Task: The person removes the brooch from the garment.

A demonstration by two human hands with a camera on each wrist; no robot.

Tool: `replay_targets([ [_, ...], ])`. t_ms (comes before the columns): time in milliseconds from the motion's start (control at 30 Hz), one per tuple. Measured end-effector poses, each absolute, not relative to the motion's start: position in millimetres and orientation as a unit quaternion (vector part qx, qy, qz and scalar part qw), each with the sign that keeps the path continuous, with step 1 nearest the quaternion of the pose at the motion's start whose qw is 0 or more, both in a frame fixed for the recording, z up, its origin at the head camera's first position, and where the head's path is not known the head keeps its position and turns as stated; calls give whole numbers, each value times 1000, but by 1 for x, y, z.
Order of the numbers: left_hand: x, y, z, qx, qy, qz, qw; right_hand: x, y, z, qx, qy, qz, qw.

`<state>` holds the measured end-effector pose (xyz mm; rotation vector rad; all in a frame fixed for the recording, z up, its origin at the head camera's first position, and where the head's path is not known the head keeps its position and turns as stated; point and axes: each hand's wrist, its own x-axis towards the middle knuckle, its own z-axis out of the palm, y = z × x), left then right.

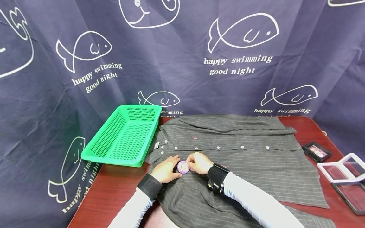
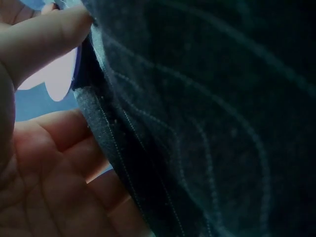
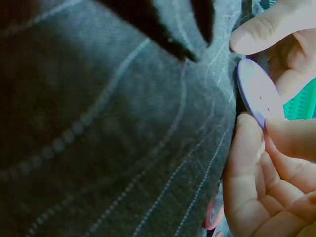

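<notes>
A round purple badge with a light picture lies at the chest of a dark grey striped shirt. My right hand pinches the badge's edge between thumb and finger. In the right wrist view the badge stands tilted beside the cloth, its pale face outward. My left hand rests on the shirt on the badge's other side, fingers extended. Its thumb lies close to the badge in the left wrist view. Folds of cloth hide its fingertips there.
A green plastic basket stands at the left by the shirt's collar. On the right are a small black framed item, a white-framed open case and a dark-framed clear case. The red-brown table shows around the shirt.
</notes>
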<state>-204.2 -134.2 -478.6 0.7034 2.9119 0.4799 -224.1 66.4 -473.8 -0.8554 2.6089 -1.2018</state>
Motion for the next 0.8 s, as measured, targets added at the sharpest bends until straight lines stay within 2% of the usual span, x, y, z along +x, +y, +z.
replay_targets([
  [533,-205,-133,-481,219,961,155,63,-222,82,-469,-294,844,-438,97],
  [667,-205,-133,-480,216,962,155,68,-222,92,-464,-290,836,-459,80],
  [800,-205,-133,-479,215,962,152,74,-220,102,-455,-278,842,-461,42],
])
